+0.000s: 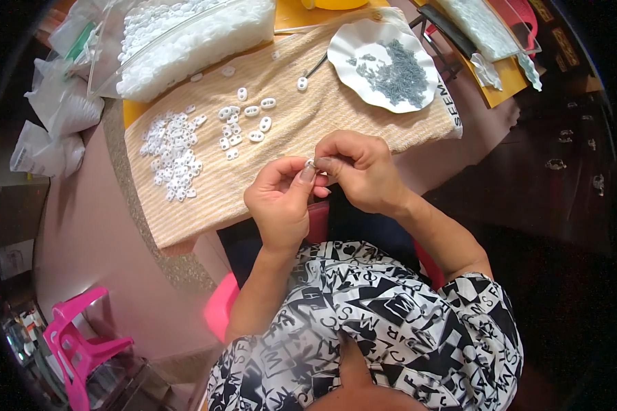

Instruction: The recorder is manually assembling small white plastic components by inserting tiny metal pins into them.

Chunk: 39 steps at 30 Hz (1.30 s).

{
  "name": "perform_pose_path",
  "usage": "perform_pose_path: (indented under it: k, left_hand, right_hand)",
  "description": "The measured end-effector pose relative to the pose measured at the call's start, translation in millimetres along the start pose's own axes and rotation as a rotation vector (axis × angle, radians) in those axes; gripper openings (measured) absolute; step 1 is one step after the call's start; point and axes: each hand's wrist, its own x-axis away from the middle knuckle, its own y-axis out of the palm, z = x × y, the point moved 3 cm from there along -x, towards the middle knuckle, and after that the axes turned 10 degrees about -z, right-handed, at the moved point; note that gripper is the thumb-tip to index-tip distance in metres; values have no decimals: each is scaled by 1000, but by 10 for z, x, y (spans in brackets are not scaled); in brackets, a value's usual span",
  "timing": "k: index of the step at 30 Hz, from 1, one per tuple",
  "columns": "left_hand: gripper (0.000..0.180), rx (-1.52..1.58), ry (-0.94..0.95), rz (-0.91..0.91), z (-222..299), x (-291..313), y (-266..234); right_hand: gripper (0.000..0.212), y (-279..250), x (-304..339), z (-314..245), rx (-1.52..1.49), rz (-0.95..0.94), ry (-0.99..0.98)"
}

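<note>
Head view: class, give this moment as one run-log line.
left fingers: pinching small white piece | right fingers: beside it, grip unclear | cloth: white pieces | plate: grey bits

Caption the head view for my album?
Left hand pinching a tiny piece, right hand meeting it, near white parts on striped cloth.

Rough woven cloth point(363, 128), smooth plastic pieces point(175, 140), apparently metallic slivers point(404, 79).

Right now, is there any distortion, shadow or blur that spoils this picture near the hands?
Head view: striped cloth brightly lit, white pieces fairly crisp; far right very dark; fisheye bending strongest toward the rim; small piece pinched between left hand and right hand too tiny to make out.
</note>
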Motion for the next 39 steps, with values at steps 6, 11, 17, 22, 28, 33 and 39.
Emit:
perform_pose_path:
  k: [6,11,17,22,28,33,39]
  left_hand:
    - [8,7,0,29,-3,-48,-77]
    - [9,251,66,90,55,-198,-367]
    - [9,352,51,141,184,-256,-530]
    - [11,363,45,106,193,-243,-506]
    - [9,381,-2,22,188,-233,-440]
    - [7,314,-51,-47,204,-173,-279]
    - [20,216,-65,-83,193,-84,-64]
  right_hand:
    - [4,31,-85,9,-113,-133,131]
    - [18,-54,-310,81,95,-116,76]
    - [17,4,-911,203,590,-32,-235]
    - [8,191,-1012,375,896,-48,-294]
    - [8,52,-798,237,783,33,-334]
    - [19,-149,-358,1,-480,-96,260]
    - [25,-95,-56,-10,-802,-118,317]
